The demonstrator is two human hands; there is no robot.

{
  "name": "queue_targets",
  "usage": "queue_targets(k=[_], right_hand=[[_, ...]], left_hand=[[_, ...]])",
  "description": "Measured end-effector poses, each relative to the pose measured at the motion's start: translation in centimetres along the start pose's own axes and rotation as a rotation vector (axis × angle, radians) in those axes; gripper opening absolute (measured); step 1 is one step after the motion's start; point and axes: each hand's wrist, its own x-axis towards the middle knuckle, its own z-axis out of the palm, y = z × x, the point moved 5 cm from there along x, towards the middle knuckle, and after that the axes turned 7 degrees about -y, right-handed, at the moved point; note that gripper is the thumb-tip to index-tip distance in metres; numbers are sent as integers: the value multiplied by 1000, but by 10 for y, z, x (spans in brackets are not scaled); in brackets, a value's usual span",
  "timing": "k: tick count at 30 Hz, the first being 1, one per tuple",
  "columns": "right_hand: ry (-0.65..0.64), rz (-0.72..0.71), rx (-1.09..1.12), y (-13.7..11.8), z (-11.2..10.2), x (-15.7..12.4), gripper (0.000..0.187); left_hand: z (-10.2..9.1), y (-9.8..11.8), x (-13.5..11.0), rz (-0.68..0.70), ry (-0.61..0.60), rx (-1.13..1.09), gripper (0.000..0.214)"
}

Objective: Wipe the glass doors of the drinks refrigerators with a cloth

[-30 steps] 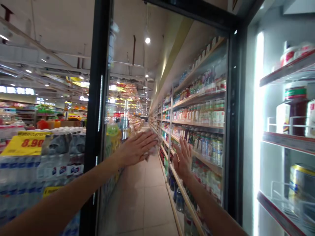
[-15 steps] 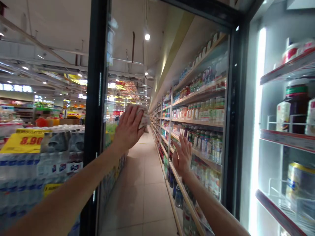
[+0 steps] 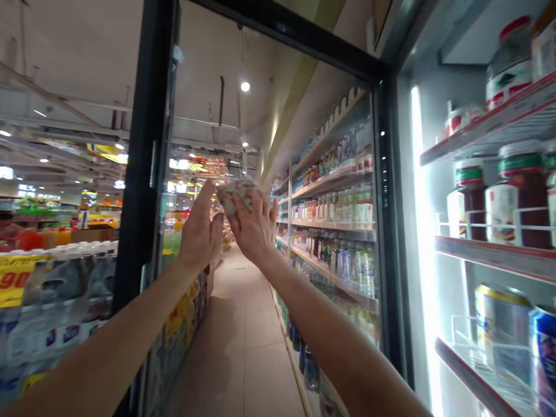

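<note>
A crumpled, light patterned cloth (image 3: 238,190) is under the fingers of my right hand (image 3: 257,230), which presses it toward the glass of an open fridge door with a black frame (image 3: 150,116). My left hand (image 3: 198,231) is just left of the cloth, fingers stretched up and thumb apart, holding nothing. Whether its palm touches the glass I cannot tell. Both forearms reach up from the bottom of the view.
To the right is the lit fridge, its shelf (image 3: 490,252) bearing dark bottles and cans below. Through the glass show an aisle floor (image 3: 226,341) and long drink shelves (image 3: 330,224). Packed water bottles (image 3: 56,336) stand at left.
The cloth has passed from my left hand to my right, which has moved up and left. My left hand has shifted left, off the cloth. The view has turned somewhat right.
</note>
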Motion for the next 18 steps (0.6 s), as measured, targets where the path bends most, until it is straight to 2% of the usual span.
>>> queue_targets(k=[2, 4, 6, 8, 10, 11, 13, 14, 16, 17, 18], right_hand=[[-46, -86, -78, 16, 1, 6, 41], [-80, -55, -125, 58, -7, 6, 43], [-39, 142, -128, 120, -27, 2, 45], [75, 423, -102, 183, -52, -5, 48], [156, 541, -101, 213, -65, -10, 55], [179, 562, -100, 215, -66, -10, 56], [151, 459, -101, 190, -52, -6, 54], [116, 371, -104, 170, -42, -3, 51], [1, 76, -132, 129, -20, 2, 49], [-40, -23, -145, 119, -15, 3, 49], [-65, -64, -156, 120, -16, 2, 49]], left_hand=[[4, 5, -1, -10, -9, 96, 53], [10, 12, -1, 15, -56, 196, 51], [15, 16, -1, 25, -96, 277, 50], [17, 18, -2, 25, -110, 332, 50], [19, 19, -3, 32, -108, 367, 53], [20, 19, -3, 37, -107, 380, 54], [21, 18, -3, 44, -95, 394, 55], [22, 17, -4, 48, -91, 396, 56], [23, 15, -4, 53, -85, 399, 55], [24, 14, -4, 54, -85, 399, 55], [25, 14, -5, 53, -84, 399, 55]])
